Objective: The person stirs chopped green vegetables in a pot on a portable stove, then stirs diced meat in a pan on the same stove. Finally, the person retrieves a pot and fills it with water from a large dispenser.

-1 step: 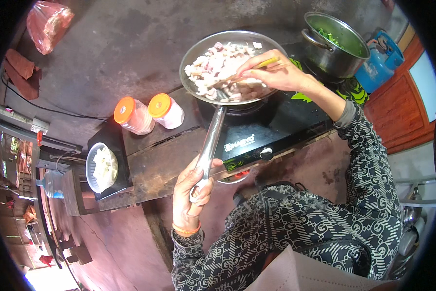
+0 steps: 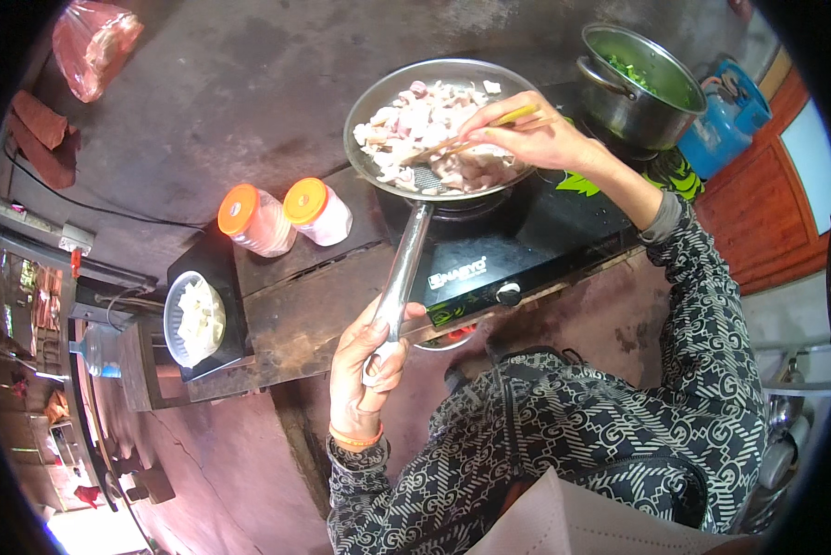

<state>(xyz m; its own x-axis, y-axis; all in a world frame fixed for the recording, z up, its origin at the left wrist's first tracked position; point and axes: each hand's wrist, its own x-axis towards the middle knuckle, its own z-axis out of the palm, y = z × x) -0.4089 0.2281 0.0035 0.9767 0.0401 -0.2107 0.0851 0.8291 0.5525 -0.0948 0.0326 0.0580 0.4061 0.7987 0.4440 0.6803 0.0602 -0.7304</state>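
Note:
A frying pan (image 2: 353, 148) sits on the left burner of a black gas stove (image 2: 527, 242). Pale, pinkish pieces of meat (image 2: 415, 120) cover most of its base. My left hand (image 2: 367, 361) is wrapped round the end of the long metal handle (image 2: 408, 264). Over the pan's right side, my right hand (image 2: 527, 137) grips a pair of chopsticks (image 2: 441, 148), yellow at the upper end. Their tips slant down to the left among the meat. A bare, textured patch of the pan shows near the handle joint.
Two orange-lidded jars (image 2: 312, 211) stand left of the stove. Farther left is a bowl of white chunks (image 2: 201, 319). A steel pot (image 2: 639, 102) with greens occupies the right burner, beside a blue gas cylinder (image 2: 725, 120). A pink plastic bag (image 2: 92, 51) hangs at upper left.
My right hand and the chopsticks have shifted slightly, and some meat near the handle has been pushed aside, baring more of the pan. My left hand keeps its hold.

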